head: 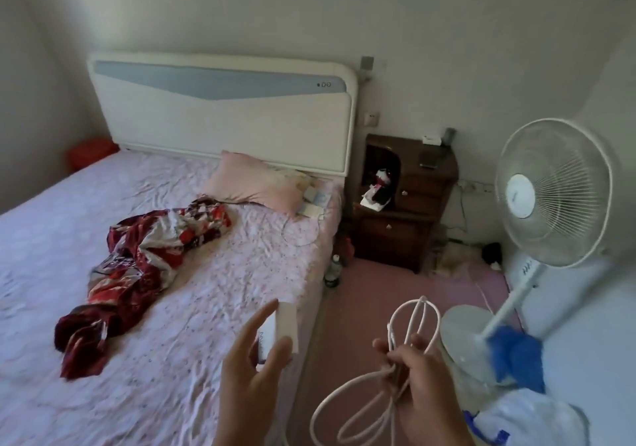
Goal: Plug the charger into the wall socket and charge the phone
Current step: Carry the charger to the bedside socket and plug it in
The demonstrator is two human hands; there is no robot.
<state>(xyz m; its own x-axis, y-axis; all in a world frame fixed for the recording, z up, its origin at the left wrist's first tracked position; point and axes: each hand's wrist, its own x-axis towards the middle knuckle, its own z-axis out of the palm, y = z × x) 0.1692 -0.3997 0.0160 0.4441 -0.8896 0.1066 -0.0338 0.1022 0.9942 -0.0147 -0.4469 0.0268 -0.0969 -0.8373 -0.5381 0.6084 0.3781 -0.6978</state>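
My left hand [253, 373] holds a white charger block [280, 328] upright over the bed's near edge. Beside it, my right hand [418, 373] grips a looped white charging cable [413, 318]; its loops stick up above the fingers and hang below them. A wall socket [371, 119] sits on the wall just right of the headboard, above the nightstand. A dark phone [429, 160] lies flat on the nightstand top. Both hands are well short of the socket.
The bed [165, 308], with pink sheet, pillow and red crumpled cloth, fills the left. A dark wooden nightstand [406, 204] stands by the headboard. A white standing fan [550, 194] and a bag crowd the right. A power strip [476, 188] lies along the wall behind the fan.
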